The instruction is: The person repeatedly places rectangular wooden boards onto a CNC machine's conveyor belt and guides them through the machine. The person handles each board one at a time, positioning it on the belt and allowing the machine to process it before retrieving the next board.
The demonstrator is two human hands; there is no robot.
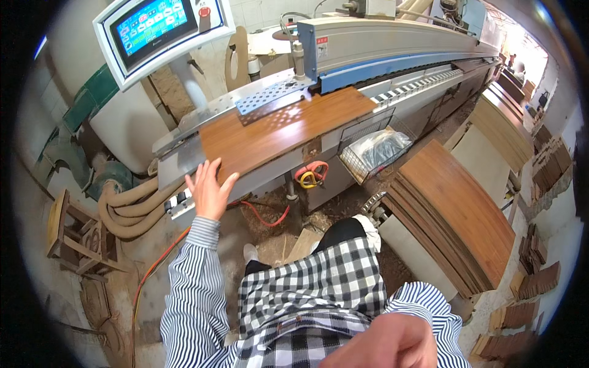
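Note:
A brown wood-grain board lies flat on the bed of a long edge-banding machine, its far part under a blue perforated plate. My left hand is at the board's near left corner with fingers spread, holding nothing. Whether its fingertips touch the board or hover just over it, I cannot tell. Close to the camera at the bottom edge, my right hand is bent in front of my checked apron. Its fingers are cut off by the frame, so their grip is hidden.
A control screen stands at upper left. On the machine's front hang a wire basket with plastic in it and red and yellow tape rolls. At right is a stack of brown boards. Hoses and a wooden stool are at left.

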